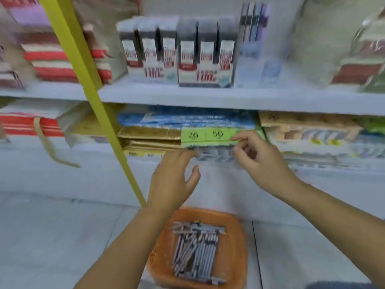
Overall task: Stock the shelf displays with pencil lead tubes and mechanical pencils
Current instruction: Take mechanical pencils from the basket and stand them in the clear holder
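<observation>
An orange tray [233, 253] lies on the floor below me, holding several grey pencil lead tubes or mechanical pencils [198, 251] in a loose pile. Two display boxes of dark lead tubes [145, 51] [206, 55] stand on the upper shelf, with a display of pastel mechanical pencils [255, 24] beside them at the right. My left hand [173, 180] hovers in front of the lower shelf, fingers spread, nothing in it. My right hand [260, 159] is half curled, its fingertips at a green pack marked 26 and 50 [206, 136]. The picture is blurred.
A yellow upright strip [93, 97] slants across the left of the shelves. Red and white striped packs [52, 63] fill the left side; flat blue and gold packages [166, 126] and other packs [312, 130] lie on the lower shelf. The white upper shelf edge [208, 101] runs across.
</observation>
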`<state>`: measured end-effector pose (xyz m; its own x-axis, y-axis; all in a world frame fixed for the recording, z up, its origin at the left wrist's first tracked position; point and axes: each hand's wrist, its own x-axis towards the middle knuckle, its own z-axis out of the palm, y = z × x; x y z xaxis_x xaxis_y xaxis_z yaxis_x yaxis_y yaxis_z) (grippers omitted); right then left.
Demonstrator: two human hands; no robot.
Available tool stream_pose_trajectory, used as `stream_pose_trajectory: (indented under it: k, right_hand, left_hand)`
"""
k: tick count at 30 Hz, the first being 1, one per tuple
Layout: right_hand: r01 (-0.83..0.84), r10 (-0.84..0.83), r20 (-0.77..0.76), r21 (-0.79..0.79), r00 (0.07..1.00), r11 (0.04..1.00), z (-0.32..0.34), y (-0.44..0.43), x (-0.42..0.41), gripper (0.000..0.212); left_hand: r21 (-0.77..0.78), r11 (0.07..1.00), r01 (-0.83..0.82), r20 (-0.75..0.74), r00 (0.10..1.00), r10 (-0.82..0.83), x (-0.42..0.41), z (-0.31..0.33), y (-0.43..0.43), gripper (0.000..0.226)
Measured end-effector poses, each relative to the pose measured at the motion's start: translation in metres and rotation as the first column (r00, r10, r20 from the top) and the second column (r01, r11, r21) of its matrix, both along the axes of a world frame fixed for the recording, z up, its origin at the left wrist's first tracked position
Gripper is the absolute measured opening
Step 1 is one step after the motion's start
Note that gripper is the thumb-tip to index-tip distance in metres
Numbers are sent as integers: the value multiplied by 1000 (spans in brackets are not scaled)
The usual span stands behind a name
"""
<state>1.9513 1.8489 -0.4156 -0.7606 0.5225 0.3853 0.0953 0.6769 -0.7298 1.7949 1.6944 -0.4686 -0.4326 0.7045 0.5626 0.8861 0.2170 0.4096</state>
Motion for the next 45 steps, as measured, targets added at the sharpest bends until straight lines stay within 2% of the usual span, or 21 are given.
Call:
stream_pose_trajectory:
  k: [1, 3, 5, 7, 8, 9, 10, 12, 14, 17, 18, 20, 22, 27, 31, 36, 39, 42, 45]
  right_hand:
    - [-6, 24, 193, -93, 981, 996, -44, -4, 1, 21]
    - [77, 65, 501, -257, 863, 963, -132, -12, 6, 26]
    - [120, 118, 663, -303, 740, 945, -201, -26, 13, 33]
    - [192, 149, 692, -390, 706, 900, -250, -41, 18, 19]
    - [226, 143, 697, -409, 703, 884, -271, -45, 18, 19]
    - [276, 117, 706, -417, 698, 866, -291, -47, 17, 27]
    - [341, 94, 722, -432, 686, 835, -307, -50, 16, 27]
    - [450, 86, 759, -469, 645, 760, -339, -54, 12, 18]
    - [538, 59, 777, -486, 627, 689, -365, -58, 5, 35]
    - [602, -3, 770, -496, 638, 625, -384, -69, -10, 53]
    - [629, -34, 791, -459, 611, 627, -390, -73, -14, 66]
    - [689, -112, 866, -304, 488, 658, -396, -81, -21, 87]
    - [710, -172, 886, -216, 432, 670, -400, -84, -24, 92]
    - [723, -216, 826, -292, 521, 626, -402, -78, -23, 51]
    - [685, -205, 857, -212, 473, 697, -404, -80, -17, 56]
    - [616, -91, 868, -268, 487, 740, -407, -68, -9, 24]
    - [644, -61, 848, -351, 527, 680, -404, -65, -7, 21]
    - [665, -33, 808, -461, 589, 587, -390, -57, -3, 31]
    - [608, 39, 755, -557, 655, 565, -367, -48, 5, 33]
  left_hand:
    - [-168, 986, -18, 157, 987, 45, 2, -40, -15, 33]
    - [-407, 911, 61, 371, 923, 104, 5, -112, -41, 45]
    - [-541, 828, 145, 475, 865, 159, 4, -172, -61, 55]
    - [-674, 711, 200, 533, 799, 280, 1, -217, -73, 65]
    - [-719, 656, 229, 549, 766, 335, 0, -237, -76, 70]
    - [-741, 622, 251, 567, 731, 379, -1, -256, -77, 75]
    - [-747, 609, 267, 585, 699, 412, -1, -272, -75, 78]
    - [-715, 643, 273, 637, 633, 440, 0, -294, -67, 83]
    - [-686, 692, 227, 669, 573, 474, 1, -312, -59, 86]
    - [-741, 647, 181, 630, 522, 575, 2, -333, -50, 99]
    - [-761, 623, 183, 613, 517, 597, 3, -338, -48, 102]
    - [-782, 597, 177, 589, 523, 616, 7, -346, -45, 106]
    - [-790, 595, 148, 572, 528, 628, 8, -350, -45, 97]
    - [-734, 672, 96, 617, 508, 601, 3, -354, -47, 57]
    - [-713, 693, 101, 642, 492, 589, -2, -354, -46, 41]
    - [-701, 695, 161, 685, 426, 591, -14, -352, -49, 25]
    - [-678, 714, 174, 716, 377, 588, -18, -342, -52, 37]
    - [-672, 729, 132, 723, 332, 606, -17, -328, -56, 22]
    - [-605, 794, 57, 780, 244, 577, -12, -308, -61, 12]
